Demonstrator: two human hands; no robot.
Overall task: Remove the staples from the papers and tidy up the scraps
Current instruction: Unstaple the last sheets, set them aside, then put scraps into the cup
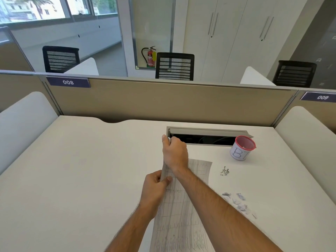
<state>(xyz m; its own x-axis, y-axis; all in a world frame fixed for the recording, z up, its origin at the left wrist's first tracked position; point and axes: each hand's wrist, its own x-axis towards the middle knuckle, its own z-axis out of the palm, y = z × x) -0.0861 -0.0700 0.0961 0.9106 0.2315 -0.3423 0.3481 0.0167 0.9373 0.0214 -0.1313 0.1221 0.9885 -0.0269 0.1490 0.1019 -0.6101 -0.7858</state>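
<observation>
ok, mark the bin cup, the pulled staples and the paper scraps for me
bin cup (238,154): head view, on its white labelled side wall.
pulled staples (225,172): head view, middle of the small metal pile.
paper scraps (240,203): head view, centre of the scattered bits.

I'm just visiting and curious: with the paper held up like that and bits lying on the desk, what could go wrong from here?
1. The right hand pulls at the top of the papers; a hard tug might tear the corner.
2. The loose staples and paper scraps lie near the right forearm and could be swept off the desk.
</observation>
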